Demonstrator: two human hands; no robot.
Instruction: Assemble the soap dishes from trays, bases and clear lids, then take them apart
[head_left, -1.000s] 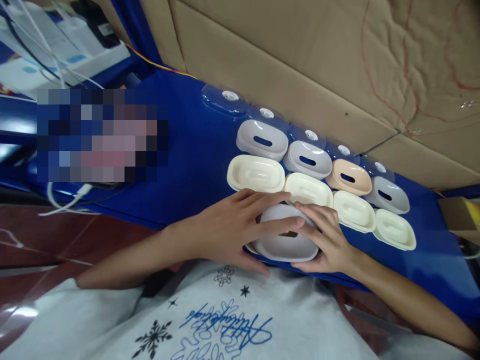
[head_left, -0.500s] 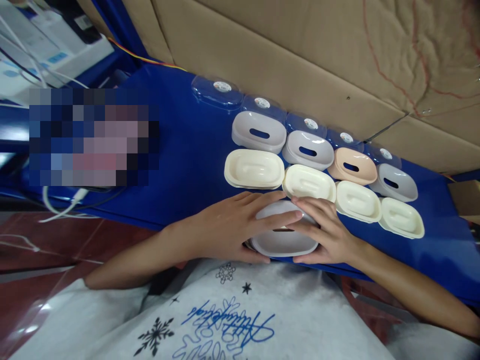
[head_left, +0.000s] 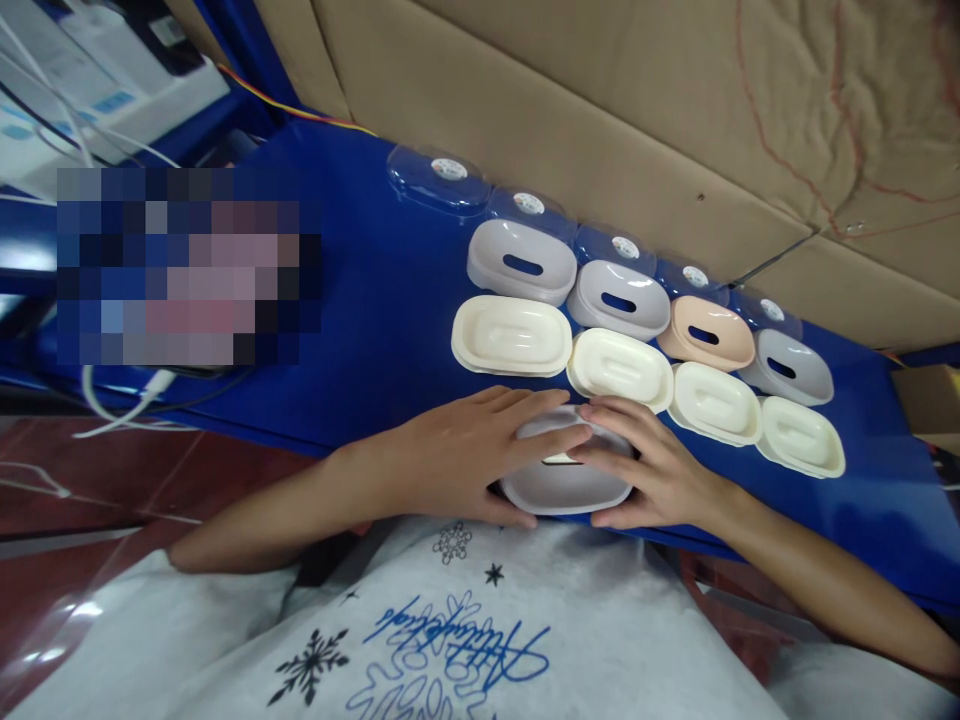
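Observation:
A grey soap dish tray (head_left: 566,490) with a slot in its floor sits at the table's near edge, and something cream shows through the slot. My left hand (head_left: 469,455) wraps its left side, fingers reaching over the top and thumb at the near rim. On the other side my right hand (head_left: 660,462) grips it the same way. Just beyond lie several cream soap dish bases (head_left: 511,338) in a row. Behind them stand slotted trays, grey ones (head_left: 521,250) and a peach one (head_left: 711,320).
Clear lids (head_left: 437,180) with round stickers line the back of the blue table (head_left: 360,270), against a cardboard wall (head_left: 525,90). A white cable (head_left: 124,420) hangs at the left edge, near a pixelated patch. White equipment (head_left: 112,110) stands at the far left.
My fingers have shifted slightly over the grey tray, and cream shows more plainly through its slot. Both hands stay around it. The rows behind keep their arrangement.

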